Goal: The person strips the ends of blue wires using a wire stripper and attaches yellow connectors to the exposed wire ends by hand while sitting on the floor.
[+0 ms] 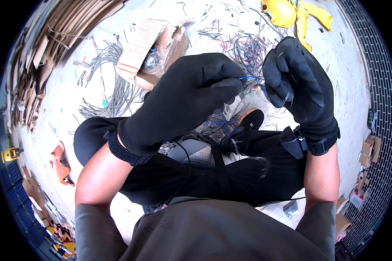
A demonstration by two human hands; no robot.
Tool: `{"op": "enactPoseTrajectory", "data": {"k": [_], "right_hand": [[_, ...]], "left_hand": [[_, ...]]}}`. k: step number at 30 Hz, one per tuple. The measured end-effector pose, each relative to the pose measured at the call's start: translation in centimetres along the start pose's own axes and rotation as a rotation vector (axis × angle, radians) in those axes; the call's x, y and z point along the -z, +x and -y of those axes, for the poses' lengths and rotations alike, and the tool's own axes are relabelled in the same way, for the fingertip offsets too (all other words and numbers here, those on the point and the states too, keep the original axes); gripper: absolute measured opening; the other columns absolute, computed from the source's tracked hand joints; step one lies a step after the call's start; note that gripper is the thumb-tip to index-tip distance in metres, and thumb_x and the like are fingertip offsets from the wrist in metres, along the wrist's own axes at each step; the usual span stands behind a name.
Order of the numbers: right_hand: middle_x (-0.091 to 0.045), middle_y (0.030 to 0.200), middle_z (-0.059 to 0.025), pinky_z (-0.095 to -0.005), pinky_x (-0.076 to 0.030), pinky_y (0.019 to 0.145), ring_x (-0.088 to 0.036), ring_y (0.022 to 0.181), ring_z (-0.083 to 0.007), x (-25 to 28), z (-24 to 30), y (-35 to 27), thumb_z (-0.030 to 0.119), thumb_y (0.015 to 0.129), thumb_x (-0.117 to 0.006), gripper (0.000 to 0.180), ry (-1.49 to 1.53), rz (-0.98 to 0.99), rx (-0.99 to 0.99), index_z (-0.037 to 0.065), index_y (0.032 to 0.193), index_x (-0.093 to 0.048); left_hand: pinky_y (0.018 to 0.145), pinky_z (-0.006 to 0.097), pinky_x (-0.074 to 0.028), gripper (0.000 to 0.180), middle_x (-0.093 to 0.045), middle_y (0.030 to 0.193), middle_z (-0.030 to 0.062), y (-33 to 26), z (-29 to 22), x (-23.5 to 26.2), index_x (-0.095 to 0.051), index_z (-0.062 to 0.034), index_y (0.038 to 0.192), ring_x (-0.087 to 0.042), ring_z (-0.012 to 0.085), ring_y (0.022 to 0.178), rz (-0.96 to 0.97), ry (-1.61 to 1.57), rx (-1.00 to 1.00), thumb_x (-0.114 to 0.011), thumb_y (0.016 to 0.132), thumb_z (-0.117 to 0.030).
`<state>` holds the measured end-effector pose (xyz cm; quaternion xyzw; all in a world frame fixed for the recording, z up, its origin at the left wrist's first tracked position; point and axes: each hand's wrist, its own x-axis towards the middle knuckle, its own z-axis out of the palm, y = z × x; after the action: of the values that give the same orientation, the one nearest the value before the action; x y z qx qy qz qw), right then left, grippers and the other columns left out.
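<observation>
Both my hands wear black work gloves and are raised over my crossed legs. Between the thumb and fingers of my left hand (183, 93) is pinched a thin blue wire (249, 77), whose free part runs toward the other hand. My right hand (302, 82) faces it a short way off, its fingers curled in. A few hair-thin strands (286, 99) stick out by its palm; what else it grips is hidden. Below and beyond the hands, a tangled heap of cut wires (246, 50) covers the floor.
A torn cardboard box (139, 50) lies beyond my left hand, beside a loose coil of grey cables (113, 93). Flattened cardboard (52, 56) is stacked at far left. A yellow tool (281, 13) sits at far right, an orange piece (60, 163) at left. A brick-patterned wall (379, 87) bounds the right.
</observation>
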<state>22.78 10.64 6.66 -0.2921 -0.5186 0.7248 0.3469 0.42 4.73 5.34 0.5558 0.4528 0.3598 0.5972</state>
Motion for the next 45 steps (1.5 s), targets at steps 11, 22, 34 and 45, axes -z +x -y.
{"op": "enactPoseTrajectory", "data": {"k": [11, 22, 34, 45], "right_hand": [[-0.062, 0.099, -0.0136, -0.0256, -0.043, 0.057, -0.041, 0.058, -0.0087, 0.7, -0.1, 0.4, 0.031, 0.106, -0.045, 0.028, -0.012, 0.031, 0.008, 0.004, 0.101, -0.053], [-0.065, 0.106, -0.0147, -0.0281, -0.052, 0.070, -0.059, 0.075, -0.0125, 1.0, -0.2, 0.4, 0.029, 0.106, -0.046, 0.028, -0.033, 0.011, 0.002, 0.003, 0.104, -0.055], [-0.063, 0.097, -0.0114, -0.0290, -0.053, 0.072, -0.062, 0.077, -0.0159, -0.9, -1.2, 0.0, 0.028, 0.106, -0.047, 0.025, 0.068, -0.040, -0.050, 0.004, 0.101, -0.054], [-0.057, 0.078, -0.0057, -0.0241, -0.044, 0.060, -0.053, 0.066, -0.0109, -1.8, -0.2, -0.2, 0.028, 0.103, -0.050, 0.027, -0.162, 0.024, -0.123, 0.001, 0.097, -0.054]], "left_hand": [[0.066, 0.021, -0.046, 0.018, -0.061, 0.083, -0.0017, -0.5, 0.0, 0.6, -0.064, 0.0014, 0.109, -0.055, 0.0033, 0.071, -0.052, 0.098, -0.060, -0.061, 0.093, -0.004], [0.059, 0.021, -0.046, 0.028, -0.062, 0.082, -0.0001, -0.3, 0.3, -0.4, -0.063, -0.0027, 0.117, -0.057, 0.0041, 0.065, -0.196, 0.366, -0.181, -0.068, 0.090, -0.005], [0.057, 0.032, -0.050, 0.019, -0.065, 0.085, 0.0093, 0.3, 1.7, -1.4, -0.066, -0.0045, 0.105, -0.066, 0.0210, 0.066, -0.336, 0.685, -0.579, -0.070, 0.086, -0.008], [0.057, 0.020, -0.044, 0.019, -0.062, 0.076, 0.0004, -0.3, 0.3, 0.1, -0.070, -0.0035, 0.107, -0.056, 0.0049, 0.063, -0.204, -0.176, 0.032, -0.058, 0.099, -0.015]]}}
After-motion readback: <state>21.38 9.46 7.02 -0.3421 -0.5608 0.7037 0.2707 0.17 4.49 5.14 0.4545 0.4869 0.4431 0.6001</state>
